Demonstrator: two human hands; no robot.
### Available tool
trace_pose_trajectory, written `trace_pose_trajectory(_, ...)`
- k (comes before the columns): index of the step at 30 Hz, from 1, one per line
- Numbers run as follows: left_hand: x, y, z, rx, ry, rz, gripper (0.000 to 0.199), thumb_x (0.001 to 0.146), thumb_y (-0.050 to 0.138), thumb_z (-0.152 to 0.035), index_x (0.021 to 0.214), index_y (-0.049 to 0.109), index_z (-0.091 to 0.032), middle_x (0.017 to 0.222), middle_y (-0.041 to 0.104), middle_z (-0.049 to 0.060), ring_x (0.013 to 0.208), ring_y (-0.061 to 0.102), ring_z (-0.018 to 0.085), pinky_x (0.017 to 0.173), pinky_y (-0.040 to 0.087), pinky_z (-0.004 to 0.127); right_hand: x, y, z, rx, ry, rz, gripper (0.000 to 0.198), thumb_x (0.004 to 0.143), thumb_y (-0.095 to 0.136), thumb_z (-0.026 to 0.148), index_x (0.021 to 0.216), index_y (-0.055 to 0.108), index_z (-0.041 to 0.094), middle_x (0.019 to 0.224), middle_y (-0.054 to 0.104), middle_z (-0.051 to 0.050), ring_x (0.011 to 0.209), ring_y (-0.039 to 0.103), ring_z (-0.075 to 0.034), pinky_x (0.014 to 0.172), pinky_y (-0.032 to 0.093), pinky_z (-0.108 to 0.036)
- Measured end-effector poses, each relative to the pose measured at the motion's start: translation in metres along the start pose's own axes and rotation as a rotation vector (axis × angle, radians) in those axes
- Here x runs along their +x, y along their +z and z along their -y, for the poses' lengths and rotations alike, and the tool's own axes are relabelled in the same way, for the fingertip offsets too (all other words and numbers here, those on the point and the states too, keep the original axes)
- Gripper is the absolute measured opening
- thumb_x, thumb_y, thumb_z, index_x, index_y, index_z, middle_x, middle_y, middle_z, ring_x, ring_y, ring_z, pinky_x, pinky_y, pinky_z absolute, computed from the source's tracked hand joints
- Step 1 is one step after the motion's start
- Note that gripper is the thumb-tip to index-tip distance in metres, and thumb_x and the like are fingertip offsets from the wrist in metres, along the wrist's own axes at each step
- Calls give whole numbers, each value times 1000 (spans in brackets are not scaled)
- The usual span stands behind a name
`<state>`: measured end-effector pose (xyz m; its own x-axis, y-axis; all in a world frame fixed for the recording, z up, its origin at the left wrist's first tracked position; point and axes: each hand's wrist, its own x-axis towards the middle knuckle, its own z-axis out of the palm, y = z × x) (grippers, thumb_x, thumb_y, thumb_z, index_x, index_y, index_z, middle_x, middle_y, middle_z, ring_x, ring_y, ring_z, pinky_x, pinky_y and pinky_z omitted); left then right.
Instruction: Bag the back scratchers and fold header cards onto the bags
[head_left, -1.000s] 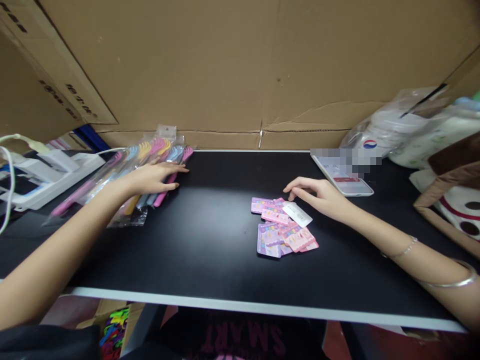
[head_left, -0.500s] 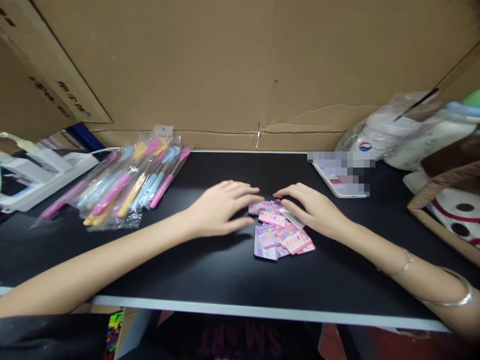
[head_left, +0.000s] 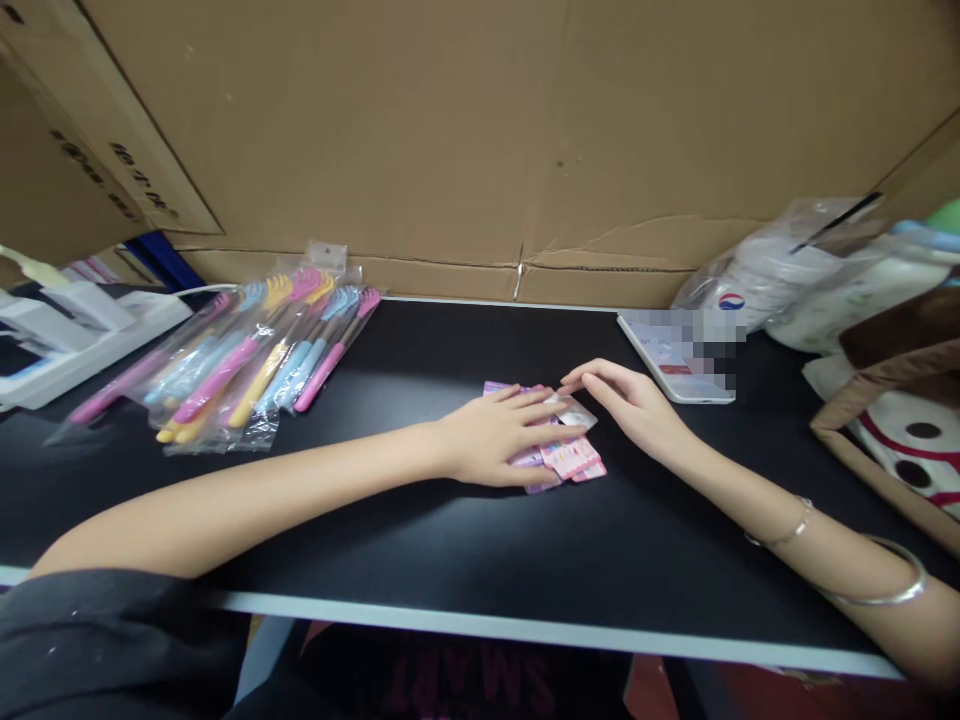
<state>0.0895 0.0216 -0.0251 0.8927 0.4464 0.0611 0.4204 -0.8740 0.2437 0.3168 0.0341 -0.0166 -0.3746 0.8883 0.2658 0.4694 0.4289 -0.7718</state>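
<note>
I have the left hand (head_left: 499, 440) palm down over the printed cards (head_left: 574, 457), just right of centre in the frame. Its fingers are spread a little apart and seem to lie on the cards rather than grip them. Pink and purple corners show beyond the fingertips, and a white card (head_left: 581, 412) lies at the upper right of the heap.

The right hand (head_left: 634, 405) is just beside it, fingers loosely curled, with the index tip by the white card's upper edge. I cannot tell whether that tip touches, or whether thumb and index meet.

For a clean job here, I would keep the left palm low and the pressure light and even — thin cards on a smooth black tabletop (head_left: 420, 560) should slide easily, and a hard push could fan them out. The right fingers would serve best as a soft stop along the near edges. To lift one, I would draw a corner past the rest first — flat cards give fingertips little to catch.
</note>
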Motion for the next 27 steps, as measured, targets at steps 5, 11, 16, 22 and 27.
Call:
trace_pose_trajectory(5, -7, -12, 33, -10, -167, -16, 60, 100, 37, -55, 154, 30, -31, 163, 19, 2, 152, 15, 25, 124, 16, 47, -1, 8, -1, -173, -106, 36, 29, 95, 47, 40, 101, 71, 25, 113, 73, -7, 109, 66, -27, 100, 48, -46)
trace_pose_trajectory(11, -19, -21, 71, 25, -425, -13, 58, 102, 29, -52, 156, 24, -29, 165, 14, 2, 153, 13, 24, 122, 18, 49, -4, 12, 0, -340, -236, 115, 32, 97, 45, 35, 114, 69, 24, 125, 69, -9, 123, 59, -26, 106, 46, -50)
trace_pose_trajectory(16, -31, -28, 99, 74, -588, -37, 61, 102, 19, -56, 156, 21, -28, 165, 14, 3, 153, 11, 23, 122, 16, 50, -5, 12, -2, -400, -263, 145, 30, 97, 44, 33, 112, 69, 25, 127, 69, -9, 125, 58, -27, 106, 46, -52)
trace_pose_trajectory(22, -43, -32, 114, 177, -744, -97, 61, 103, 17, -51, 156, 27, -23, 162, 25, 5, 151, 22, 24, 121, 22, 45, -5, 11, -3, -429, -288, 162, 30, 97, 43, 32, 115, 67, 25, 127, 68, -9, 126, 57, -27, 105, 47, -53)
trace_pose_trajectory(27, -46, -30, 114, 313, -763, -234, 58, 102, 20, -52, 149, 41, -25, 152, 45, 3, 140, 41, 27, 112, 37, 46, -5, 11, -3, -458, -303, 167, 30, 97, 44, 32, 116, 65, 23, 127, 68, -10, 126, 57, -28, 105, 47, -52)
